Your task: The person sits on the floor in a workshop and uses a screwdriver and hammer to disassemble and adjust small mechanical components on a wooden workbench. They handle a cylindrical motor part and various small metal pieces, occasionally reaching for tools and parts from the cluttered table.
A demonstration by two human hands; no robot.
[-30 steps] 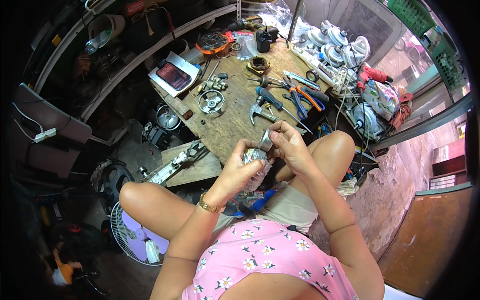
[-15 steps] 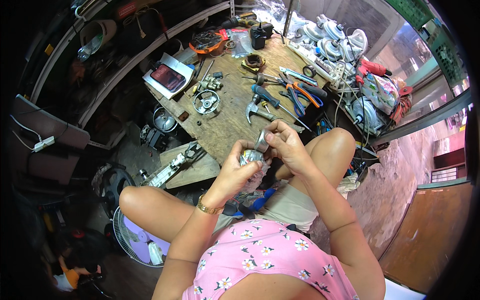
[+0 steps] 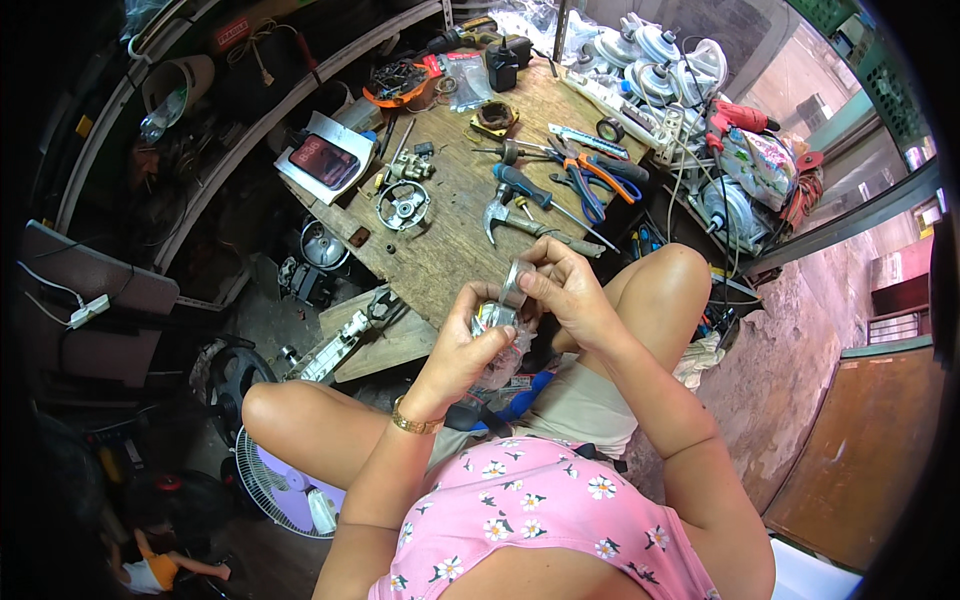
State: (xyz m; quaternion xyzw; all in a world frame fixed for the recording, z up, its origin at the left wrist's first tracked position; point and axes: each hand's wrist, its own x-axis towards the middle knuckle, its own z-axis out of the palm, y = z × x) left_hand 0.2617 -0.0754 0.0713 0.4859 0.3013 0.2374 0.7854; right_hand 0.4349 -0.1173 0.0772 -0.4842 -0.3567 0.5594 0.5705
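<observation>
My left hand (image 3: 465, 345) is closed around a crumpled clear plastic bag (image 3: 503, 368) with small parts in it, too covered to name. In my right hand (image 3: 565, 292), thumb and fingers pinch a small silvery-grey ring (image 3: 515, 284), which looks like a narrow roll of tape. The ring is tilted just above the top of the bag, and the two hands nearly meet. Both are over my lap, at the near edge of the wooden work table (image 3: 440, 255). Closest beyond them on the table lies a claw hammer (image 3: 530, 228).
On the table lie a blue-handled screwdriver (image 3: 530, 187), pliers (image 3: 590, 190), a round metal housing (image 3: 403, 206) and a phone (image 3: 324, 161). White fan motors (image 3: 655, 75) and a red drill (image 3: 738, 122) crowd the right. A purple fan (image 3: 290, 485) stands lower left, near another person (image 3: 155, 572).
My right hand has turned the ring more edge-on and drawn it slightly toward the bag. The left hand keeps its grip. My view has shifted a little; the person at lower left shows more.
</observation>
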